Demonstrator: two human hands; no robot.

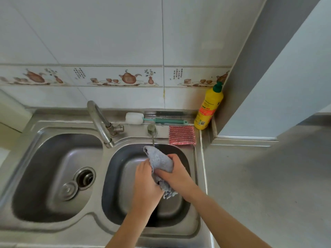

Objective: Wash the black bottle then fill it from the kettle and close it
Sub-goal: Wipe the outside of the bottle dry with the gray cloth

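Hands — left hand (146, 183) and right hand (176, 173) — both grip grey cloth (161, 161) over sink (114, 228).

Soft even daylight, wide-angle edge distortion

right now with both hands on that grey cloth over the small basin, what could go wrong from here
1. Both the left hand and the right hand grip the grey cloth, so neither is free for anything else until one lets go.
2. Wringing may drip or splash past the right basin rim.
3. The yellow detergent bottle and pink scouring pad sit close behind on the ledge; a careless reach could knock them.
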